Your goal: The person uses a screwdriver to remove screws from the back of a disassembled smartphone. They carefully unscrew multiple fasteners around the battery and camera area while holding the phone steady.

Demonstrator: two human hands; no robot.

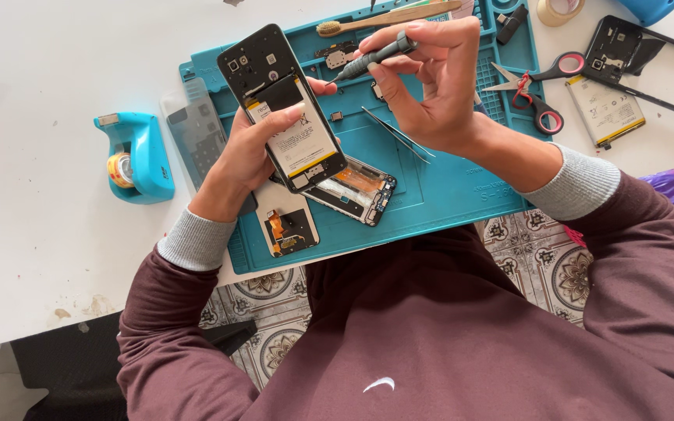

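The table point(33, 234) is bare on the left past the tape holder point(136, 156); scissors point(536, 90), tweezers point(395, 132) and phone parts point(352, 191) crowd the mat point(446, 195).

On the counter point(33, 234) a work mat point(446, 195) lies at centre, with the left hand point(247, 160) holding an opened phone point(282, 105) above the mat's 9 o'clock side and the right hand point(431, 86) with a screwdriver point(372, 56) at 12 o'clock. Two phone parts point(321, 206) lie on the mat at 7 o'clock below the phone, and tweezers point(395, 134) lie on it at centre. A tape dispenser point(138, 156) sits off the mat at 9 o'clock; scissors point(536, 86), a battery point(606, 109) and a phone frame point(641, 54) lie at 2 o'clock.
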